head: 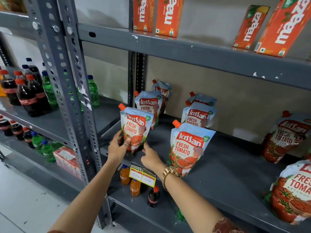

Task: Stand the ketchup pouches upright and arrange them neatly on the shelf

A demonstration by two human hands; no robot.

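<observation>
Both hands, left hand (pixel 118 146) gripping and right hand (pixel 150 156) touching, steady the front-left pouch (pixel 135 127) upright on the shelf (pixel 227 165); five others stand nearby, while two right-end pouches (pixel 284 140) look slumped.

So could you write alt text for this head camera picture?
Both hands, left hand and right hand, steady an upright ketchup pouch at the front of a grey shelf. More pouches stand behind and to the right; juice cartons sit above.
</observation>
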